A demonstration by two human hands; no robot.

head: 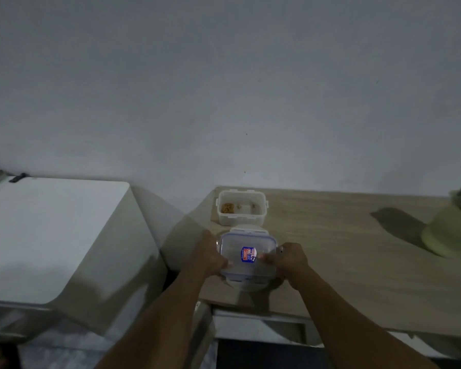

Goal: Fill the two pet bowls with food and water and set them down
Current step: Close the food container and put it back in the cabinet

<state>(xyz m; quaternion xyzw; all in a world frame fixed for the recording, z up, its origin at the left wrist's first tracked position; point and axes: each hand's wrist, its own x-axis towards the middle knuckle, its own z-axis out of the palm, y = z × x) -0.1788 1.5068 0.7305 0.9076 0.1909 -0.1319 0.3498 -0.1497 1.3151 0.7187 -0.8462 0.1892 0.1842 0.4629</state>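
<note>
- The left hand (pixel 210 258) grips the left side of a clear lidded container (pixel 246 265), its thumb lying on top of the lid and the other fingers (pixel 224 272) curled down round the edge.
- The right hand (pixel 290 259) grips the right side of the same container, thumb on the lid near a blue and red label (pixel 248 254) and fingers wrapped round the wall, so both sets of fingers are clamped on it.
- The lid has a blue seal line round its rim and sits flat on the box.
- The lidded container is at the near left corner of the wooden tabletop (pixel 343 262), close to the front edge; whether it rests on the surface or is held just above it cannot be told.
- A white rounded shape (pixel 246 285) shows under and behind this container; what it is cannot be made out.
- Just behind, near the wall (pixel 224 75), stands 1 open container (pixel 241 217), white, square, with its lid off and clip tabs on its sides.
- Inside it lie a few brown bits of food (pixel 227 208), mostly in the left corner, with bare floor across the rest.
- At the far right of the tabletop sits a pale green and yellow object (pixel 453 230), cut off by the frame, well apart from both containers.
- To the left of the tabletop stands a white unit (pixel 51 235) with a flat top and rounded corners.
- A small dark item (pixel 18 178) lies at its back edge.
</note>
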